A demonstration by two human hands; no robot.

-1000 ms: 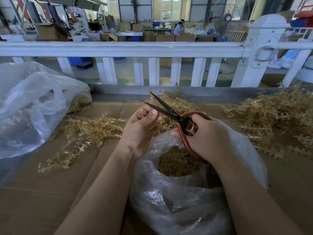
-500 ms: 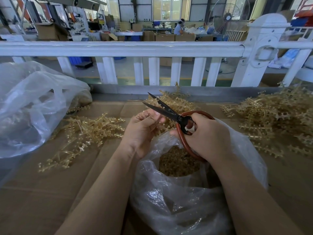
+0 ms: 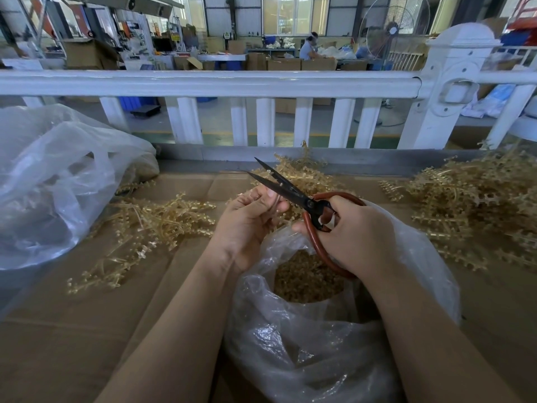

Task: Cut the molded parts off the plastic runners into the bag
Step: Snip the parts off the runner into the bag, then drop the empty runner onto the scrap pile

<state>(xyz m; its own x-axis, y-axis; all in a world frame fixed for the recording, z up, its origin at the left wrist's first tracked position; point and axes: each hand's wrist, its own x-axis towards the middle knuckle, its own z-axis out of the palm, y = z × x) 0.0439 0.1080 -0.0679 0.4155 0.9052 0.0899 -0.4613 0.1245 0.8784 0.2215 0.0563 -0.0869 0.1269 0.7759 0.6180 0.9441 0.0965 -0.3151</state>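
My right hand [image 3: 353, 237] grips the red handles of black-bladed scissors [image 3: 286, 189], whose blades stand slightly apart and point up to the left. My left hand [image 3: 250, 219] pinches a thin translucent plastic runner [image 3: 274, 203] right beside the blades. Both hands hover over the mouth of a clear plastic bag [image 3: 319, 341]. Small yellowish cut parts [image 3: 305, 279] fill the bag's bottom.
Heaps of yellowish runners lie on the cardboard-covered table [image 3: 72, 330]: one at left [image 3: 145, 225], one behind the hands [image 3: 302, 175], a large one at right [image 3: 470, 205]. A big crumpled clear bag [image 3: 55, 181] sits far left. A white railing [image 3: 209, 82] borders the table's far edge.
The scissor blades have narrowed from wide open to slightly apart beside the runner. My left hand shifted its fingers a little; both hands stay over the bag.
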